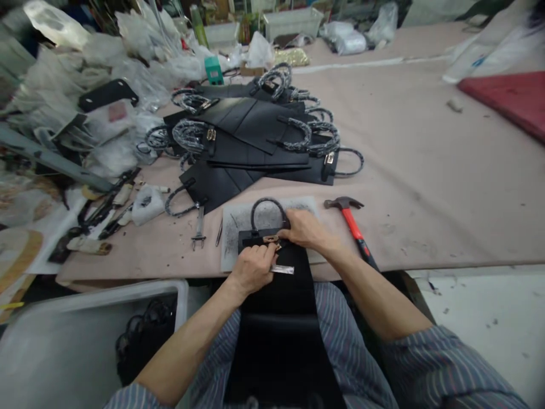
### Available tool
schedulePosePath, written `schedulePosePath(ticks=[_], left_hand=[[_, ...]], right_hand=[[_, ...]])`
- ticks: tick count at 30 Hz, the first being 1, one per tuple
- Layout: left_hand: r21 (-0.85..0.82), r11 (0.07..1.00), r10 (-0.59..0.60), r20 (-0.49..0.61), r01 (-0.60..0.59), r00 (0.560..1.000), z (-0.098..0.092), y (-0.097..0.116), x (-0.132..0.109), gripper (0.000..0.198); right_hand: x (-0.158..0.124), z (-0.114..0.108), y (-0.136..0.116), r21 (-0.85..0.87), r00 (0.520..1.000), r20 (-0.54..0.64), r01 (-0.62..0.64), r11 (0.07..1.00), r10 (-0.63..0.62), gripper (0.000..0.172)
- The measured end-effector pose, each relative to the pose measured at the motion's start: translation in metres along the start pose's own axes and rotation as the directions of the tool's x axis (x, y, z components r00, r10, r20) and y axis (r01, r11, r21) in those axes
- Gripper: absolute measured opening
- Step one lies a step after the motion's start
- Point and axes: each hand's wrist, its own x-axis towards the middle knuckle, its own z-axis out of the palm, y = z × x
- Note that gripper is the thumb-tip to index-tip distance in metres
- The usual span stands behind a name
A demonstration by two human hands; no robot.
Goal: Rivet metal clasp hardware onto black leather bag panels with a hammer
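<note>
A black leather bag panel (pixel 279 289) runs from the table edge down over my lap. Its top carries a looped, plastic-wrapped handle (pixel 268 200) and a gold-coloured clasp (pixel 270 239). My left hand (pixel 254 268) is closed just below the clasp, with a short shiny strip (pixel 283 269) sticking out from it towards the right. What the fingertips pinch is partly hidden. My right hand (pixel 303 228) grips the panel's top right corner by the handle's base, its thumb beside the clasp. Beneath the panel's top lies a scuffed pale board (pixel 230 250).
A claw hammer (pixel 351 221) with a red handle lies to the right. At left are a metal fork-shaped tool (pixel 198 230) and a thin dark rod (pixel 219 233). Stacked black bag panels (pixel 251 130) lie behind. A pale bin (pixel 85 301) stands lower left; a red slab (pixel 506 99) is far right.
</note>
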Motion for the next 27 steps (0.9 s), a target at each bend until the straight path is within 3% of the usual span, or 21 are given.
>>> schedulePosePath(ticks=[2, 4, 8, 11, 14, 21, 24, 26, 27], left_hand=[[0.003, 0.997, -0.083, 0.098, 0.083, 0.992, 0.005, 0.001, 0.003, 0.016], [-0.002, 0.995, -0.096, 0.136, 0.097, 0.986, 0.005, 0.000, 0.002, 0.017], [-0.008, 0.998, -0.063, 0.142, 0.065, 0.988, 0.003, -0.004, -0.002, 0.018], [-0.008, 0.999, -0.036, 0.151, 0.038, 0.988, 0.000, -0.008, -0.003, 0.018], [-0.049, 0.997, -0.061, 0.126, 0.067, 0.990, -0.003, -0.014, -0.002, 0.019], [-0.132, 0.971, -0.181, 0.127, 0.197, 0.975, -0.005, -0.024, -0.006, 0.063], [-0.217, 0.942, -0.237, 0.109, 0.256, 0.965, -0.004, -0.026, -0.007, 0.053], [-0.271, 0.918, -0.254, 0.153, 0.288, 0.955, -0.007, -0.029, -0.003, 0.040], [-0.289, 0.911, -0.245, 0.197, 0.295, 0.949, -0.009, -0.032, -0.001, 0.036]], right_hand=[[-0.007, 0.014, -0.001, -0.139, 0.976, -0.215, -0.009, 0.990, -0.022, 0.028], [-0.025, 0.027, -0.005, -0.154, 0.945, -0.312, 0.050, 0.987, -0.096, 0.033], [-0.062, 0.041, -0.012, -0.009, 0.948, -0.223, 0.229, 0.973, -0.225, 0.023], [-0.073, 0.043, -0.009, 0.139, 0.957, -0.189, 0.248, 0.959, -0.220, 0.020], [-0.072, 0.045, -0.002, 0.244, 0.958, -0.195, 0.256, 0.936, -0.211, 0.030], [-0.070, 0.052, 0.000, 0.179, 0.946, -0.276, 0.227, 0.957, -0.173, 0.028], [-0.072, 0.052, 0.003, 0.203, 0.937, -0.279, 0.272, 0.941, -0.211, 0.019], [-0.072, 0.051, 0.006, 0.213, 0.931, -0.274, 0.304, 0.929, -0.242, 0.008], [-0.072, 0.050, 0.007, 0.210, 0.929, -0.271, 0.313, 0.926, -0.253, 0.017]])
